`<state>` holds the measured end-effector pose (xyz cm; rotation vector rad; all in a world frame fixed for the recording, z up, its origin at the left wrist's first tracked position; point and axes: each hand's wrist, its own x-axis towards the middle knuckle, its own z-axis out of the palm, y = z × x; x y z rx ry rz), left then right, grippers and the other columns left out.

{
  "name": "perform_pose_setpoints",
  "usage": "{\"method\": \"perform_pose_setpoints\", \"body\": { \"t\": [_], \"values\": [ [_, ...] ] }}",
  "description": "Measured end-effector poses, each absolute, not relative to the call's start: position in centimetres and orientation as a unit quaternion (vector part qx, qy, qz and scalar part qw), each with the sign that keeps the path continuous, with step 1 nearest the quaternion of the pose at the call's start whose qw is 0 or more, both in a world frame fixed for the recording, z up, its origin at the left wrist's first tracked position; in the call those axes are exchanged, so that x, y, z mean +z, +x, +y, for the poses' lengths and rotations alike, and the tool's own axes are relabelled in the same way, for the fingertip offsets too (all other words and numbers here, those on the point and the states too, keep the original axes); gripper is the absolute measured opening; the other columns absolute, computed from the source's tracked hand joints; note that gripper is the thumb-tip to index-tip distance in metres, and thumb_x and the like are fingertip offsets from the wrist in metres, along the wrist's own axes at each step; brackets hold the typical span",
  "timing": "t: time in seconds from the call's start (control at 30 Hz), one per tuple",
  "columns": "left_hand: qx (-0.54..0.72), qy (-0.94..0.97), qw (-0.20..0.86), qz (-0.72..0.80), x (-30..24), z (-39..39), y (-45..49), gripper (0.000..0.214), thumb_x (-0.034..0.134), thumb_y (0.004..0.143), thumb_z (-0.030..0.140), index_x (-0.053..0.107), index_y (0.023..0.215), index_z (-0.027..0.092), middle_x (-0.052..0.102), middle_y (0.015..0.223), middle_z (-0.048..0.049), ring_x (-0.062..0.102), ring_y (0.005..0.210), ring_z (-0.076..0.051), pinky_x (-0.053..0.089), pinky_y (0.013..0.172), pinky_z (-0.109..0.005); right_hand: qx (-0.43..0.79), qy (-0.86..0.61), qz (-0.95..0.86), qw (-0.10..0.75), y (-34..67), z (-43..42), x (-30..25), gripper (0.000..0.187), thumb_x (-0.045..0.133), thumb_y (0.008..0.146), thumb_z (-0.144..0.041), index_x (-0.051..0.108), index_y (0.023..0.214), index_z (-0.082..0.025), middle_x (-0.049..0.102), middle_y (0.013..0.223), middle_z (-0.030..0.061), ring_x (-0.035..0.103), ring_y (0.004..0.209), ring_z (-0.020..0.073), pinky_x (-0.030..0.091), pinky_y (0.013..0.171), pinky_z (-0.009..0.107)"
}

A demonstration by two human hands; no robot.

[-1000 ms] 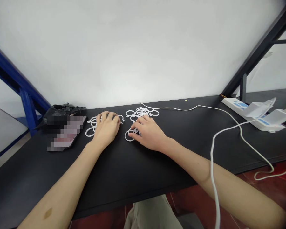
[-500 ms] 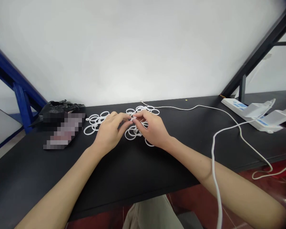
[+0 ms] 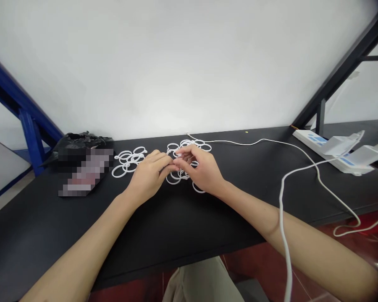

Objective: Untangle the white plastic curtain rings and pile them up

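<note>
White rings [image 3: 134, 157], hands [image 3: 149, 174] [image 3: 206, 170] touching, blue-labelled power strip [image 3: 316, 139]

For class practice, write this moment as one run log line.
left hand, right hand: fingertips together; hold: unclear; white rings: clustered on black table

Both hands meet fingertip to fingertip over the black desk [image 3: 239, 197], the left hand [image 3: 148, 175] and the right hand [image 3: 204, 170] curled inward (whatever may be between the fingers is too hidden to make out). White rings with small knobs [image 3: 126, 165] lie just left of the left hand; more white loops [image 3: 185, 177] lie beneath and around the right. Farther left sit a pixelated object [image 3: 87, 173] and a crumpled black bag [image 3: 78, 140]. At right, a white power strip [image 3: 309, 140] carries two plugged-in adapters [image 3: 337, 145], and a white cable [image 3: 281, 201] crosses the right forearm.
</note>
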<state>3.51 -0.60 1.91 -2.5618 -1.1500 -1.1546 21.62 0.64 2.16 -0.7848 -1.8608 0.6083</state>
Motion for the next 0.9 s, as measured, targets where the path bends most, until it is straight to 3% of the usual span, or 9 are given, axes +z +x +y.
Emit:
{"method": "perform_pose_setpoints", "body": {
  "t": [0.37,0.47,0.53,0.63,0.77,0.9],
  "values": [
    [-0.386,-0.848,0.025,-0.363,1.9,-1.2,3.8,0.015,0.056,0.094,0.031,0.063,0.086,0.020,0.069,0.083,-0.0017,0.053,0.077,-0.016,0.045,0.073,-0.032,0.243,-0.370,-0.754,0.486,21.9,0.9,2.8,0.016,0.058,0.091,-0.028,0.061,0.077,-0.020,0.068,0.077,-0.0015,0.057,0.066,0.0105,0.046,0.065,0.025],
    [-0.387,-0.847,0.039,-0.363,1.9,-1.2,3.9,0.016,0.054,0.095,0.030,0.063,0.086,0.020,0.070,0.085,-0.0019,0.053,0.078,-0.016,0.046,0.073,-0.031,0.260,-0.383,-0.739,0.490,21.9,1.0,2.6,0.015,0.061,0.090,-0.032,0.063,0.082,-0.020,0.068,0.079,-0.0005,0.060,0.069,0.0115,0.047,0.067,0.025],
    [-0.379,-0.841,0.067,-0.380,1.9,-0.9,3.8,0.019,0.052,0.096,0.030,0.063,0.085,0.020,0.069,0.082,-0.0020,0.053,0.076,-0.016,0.045,0.071,-0.031,0.258,-0.388,-0.743,0.481,22.0,1.2,2.4,0.019,0.061,0.090,-0.037,0.063,0.097,-0.020,0.069,0.087,0.0016,0.062,0.076,0.0133,0.049,0.072,0.027],
    [-0.344,-0.805,0.157,-0.457,1.8,-0.1,2.5,0.025,0.048,0.097,0.033,0.063,0.082,0.020,0.068,0.078,-0.0034,0.054,0.076,-0.019,0.042,0.072,-0.035,0.178,-0.387,-0.799,0.425,22.3,1.4,2.2,0.031,0.061,0.090,-0.042,0.060,0.110,-0.018,0.067,0.099,0.0060,0.061,0.090,0.0174,0.048,0.083,0.033],
    [-0.280,-0.713,0.239,-0.596,1.2,1.2,-1.0,0.027,0.050,0.093,0.036,0.064,0.076,0.021,0.070,0.082,-0.0094,0.056,0.086,-0.029,0.040,0.075,-0.045,0.040,-0.354,-0.892,0.280,23.0,1.1,2.7,0.029,0.070,0.082,-0.047,0.066,0.089,-0.019,0.063,0.098,0.0076,0.052,0.100,0.0239,0.043,0.092,0.040],
    [-0.235,-0.686,0.225,-0.651,0.7,1.6,-3.0,0.026,0.052,0.089,0.037,0.066,0.077,0.019,0.069,0.085,-0.0155,0.055,0.093,-0.037,0.039,0.079,-0.054,0.016,-0.353,-0.913,0.203,23.5,0.9,3.1,0.024,0.073,0.080,-0.042,0.067,0.083,-0.019,0.061,0.098,0.0077,0.049,0.100,0.0251,0.042,0.089,0.041]
  ]
}}
